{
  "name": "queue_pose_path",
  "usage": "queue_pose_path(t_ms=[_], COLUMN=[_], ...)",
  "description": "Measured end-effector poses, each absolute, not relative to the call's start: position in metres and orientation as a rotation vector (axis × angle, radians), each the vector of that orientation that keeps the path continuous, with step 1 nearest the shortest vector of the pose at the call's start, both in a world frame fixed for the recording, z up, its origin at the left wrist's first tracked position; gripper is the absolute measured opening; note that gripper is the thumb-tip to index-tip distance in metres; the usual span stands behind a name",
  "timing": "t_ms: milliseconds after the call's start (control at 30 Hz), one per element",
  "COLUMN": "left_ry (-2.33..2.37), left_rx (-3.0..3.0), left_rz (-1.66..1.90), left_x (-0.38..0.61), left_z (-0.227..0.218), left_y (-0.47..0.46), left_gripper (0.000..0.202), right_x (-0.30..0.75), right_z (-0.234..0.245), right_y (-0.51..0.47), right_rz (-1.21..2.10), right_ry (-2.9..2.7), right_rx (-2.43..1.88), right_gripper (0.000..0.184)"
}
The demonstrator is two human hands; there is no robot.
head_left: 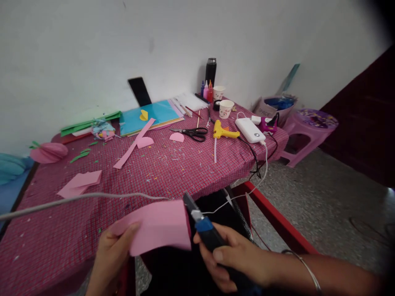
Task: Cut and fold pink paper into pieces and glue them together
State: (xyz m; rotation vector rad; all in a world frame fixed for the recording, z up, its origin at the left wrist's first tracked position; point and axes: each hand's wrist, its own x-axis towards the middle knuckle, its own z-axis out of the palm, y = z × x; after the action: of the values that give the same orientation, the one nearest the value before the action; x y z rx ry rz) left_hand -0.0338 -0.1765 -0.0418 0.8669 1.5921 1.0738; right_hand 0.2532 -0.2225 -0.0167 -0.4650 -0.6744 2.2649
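My left hand [112, 250] pinches a folded piece of pink paper [159, 226] between thumb and fingers, above my lap. In my right hand [228, 255] is a black and blue utility knife [212, 238], fingers wrapped round its handle. Its dark blade points up and away, close to the right edge of the pink paper; whether they touch I cannot tell. On the table ahead lie a long pink paper strip [134, 144], two pink half-rounds, black-handled scissors [196, 132] and a yellow glue gun [222, 130] with a glue stick.
A white power bank [249, 130] with a trailing cable sits at the table's right end. Paper cups [226, 109], glue bottles and a black flask [211, 70] stand behind. Folded pink paper [82, 183] lies at left. A pink stool [308, 127] stands right of the table.
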Motion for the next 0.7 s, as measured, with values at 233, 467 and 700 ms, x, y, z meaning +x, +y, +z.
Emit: queue_pose_path(t_ms=[233, 467, 700], left_ry=[1.563, 1.279, 1.379], left_rx=[0.96, 1.593, 1.149], left_rz=[0.977, 0.812, 1.301], left_x=[-0.028, 0.019, 0.037], left_z=[-0.032, 0.01, 0.02], left_y=[-0.174, -0.188, -0.138], left_gripper=[0.039, 0.031, 0.041], right_x=[0.301, 0.293, 0.281], right_z=[0.008, -0.011, 0.008], right_y=[-0.157, -0.045, -0.048], right_rz=[1.805, 0.68, 0.622], right_ry=[-1.508, -2.221, -2.018], right_rx=[-0.955, -1.375, -1.217], right_gripper=[0.035, 0.035, 0.026])
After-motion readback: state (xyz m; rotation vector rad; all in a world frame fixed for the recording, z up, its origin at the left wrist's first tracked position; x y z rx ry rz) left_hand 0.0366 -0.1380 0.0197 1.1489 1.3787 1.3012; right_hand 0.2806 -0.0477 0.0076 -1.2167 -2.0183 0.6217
